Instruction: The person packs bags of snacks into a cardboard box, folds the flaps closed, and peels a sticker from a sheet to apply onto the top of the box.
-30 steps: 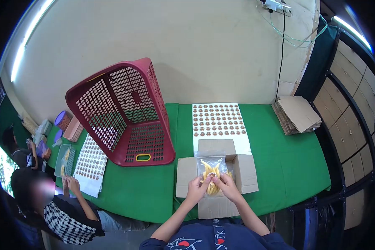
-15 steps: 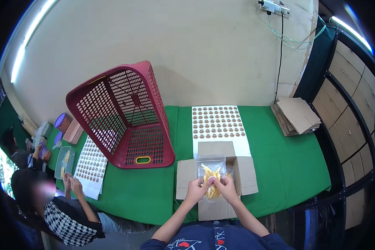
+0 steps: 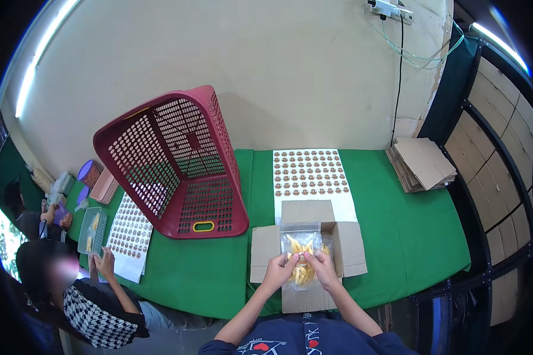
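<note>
Over an open cardboard box [image 3: 350, 239], my left hand [image 3: 280, 270] and my right hand [image 3: 324, 270] hold a clear plastic bag [image 3: 301, 238] of pale yellow sticks between them. Fingers of both hands are closed on the bag's sides, and the thumbs lie on its front beside a small round label. Another bag with yellow contents shows partly inside the box, behind my right hand. A sheet of round stickers [image 3: 311, 171] lies on the green cloth just behind the box.
A large red basket [image 3: 219, 177] lies on its side to the left. Flattened cardboard [image 3: 423, 163] is stacked at the right. Further left, a person sits by another sticker sheet [image 3: 130, 234] and a plastic tray [image 3: 100, 234]; a second person is behind.
My thumbs have moved apart on the bag, and the label between them now shows. The seated person's hands have shifted slightly near the tray.
</note>
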Available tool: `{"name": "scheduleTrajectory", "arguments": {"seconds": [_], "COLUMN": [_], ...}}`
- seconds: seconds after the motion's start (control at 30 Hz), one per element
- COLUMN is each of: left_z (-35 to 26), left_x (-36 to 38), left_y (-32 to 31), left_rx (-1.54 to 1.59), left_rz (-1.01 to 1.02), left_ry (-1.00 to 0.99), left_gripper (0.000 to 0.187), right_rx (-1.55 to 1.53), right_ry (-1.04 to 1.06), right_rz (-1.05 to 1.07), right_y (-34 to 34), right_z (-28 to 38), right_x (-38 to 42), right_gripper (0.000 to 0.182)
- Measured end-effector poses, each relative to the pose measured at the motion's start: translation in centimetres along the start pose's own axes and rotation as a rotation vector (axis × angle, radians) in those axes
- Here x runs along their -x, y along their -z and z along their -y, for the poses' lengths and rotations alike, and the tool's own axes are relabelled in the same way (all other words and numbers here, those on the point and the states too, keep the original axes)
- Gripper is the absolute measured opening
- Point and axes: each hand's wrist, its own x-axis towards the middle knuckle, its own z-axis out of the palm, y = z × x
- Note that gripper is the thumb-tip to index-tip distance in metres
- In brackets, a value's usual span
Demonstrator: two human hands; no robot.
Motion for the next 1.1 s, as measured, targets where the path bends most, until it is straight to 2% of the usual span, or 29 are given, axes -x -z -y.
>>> {"name": "scheduleTrajectory", "arguments": {"seconds": [0.17, 0.3, 0.4, 0.57, 0.67, 0.77, 0.8, 0.97, 1.1], "left_z": [-0.9, -0.1, -1.3, -4.0, -3.9, -3.0, -2.8, -2.6, -5.8], "left_x": [-0.4, -1.1, -1.6, -1.4, -1.2, -0.7, -0.6, -0.7, -0.2], "left_y": [0.4, 0.9, 2.3, 2.2, 2.0, 1.1, 0.8, 0.7, 1.5], "left_rx": [-0.039, -0.153, 0.069, 0.281, 0.257, 0.228, 0.214, 0.059, -0.158], "left_rz": [-0.065, -0.036, -0.028, -0.068, -0.002, 0.039, 0.037, -0.045, -0.126], "left_ry": [-0.118, -0.246, -0.127, -0.141, -0.131, -0.143, -0.163, -0.240, -0.371], "left_gripper": [0.028, 0.026, 0.025, 0.020, 0.017, 0.014, 0.014, 0.014, 0.014], "right_rx": [0.214, 0.320, 0.496, 0.585, 0.261, -0.056, -0.069, -0.014, 0.001], "right_ry": [0.107, 0.079, 0.053, 0.226, 0.198, 0.186, 0.164, 0.202, 0.269], "right_rz": [0.111, 0.077, 0.111, 0.205, 0.050, -0.005, 0.056, -0.038, -0.114], "right_y": [-0.9, -0.3, 0.4, -0.1, -1.2, -1.6, -0.9, -0.7, -1.3], "right_z": [1.7, 0.1, -0.1, -0.1, 1.0, 2.4, 2.0, 1.4, 3.0], "right_x": [0.6, 0.0, 0.1, 0.1, -0.1, -0.8, -1.0, -0.9, -0.1], "right_gripper": [0.032, 0.031, 0.031, 0.028, 0.021, 0.017, 0.010, 0.007, 0.005]}}
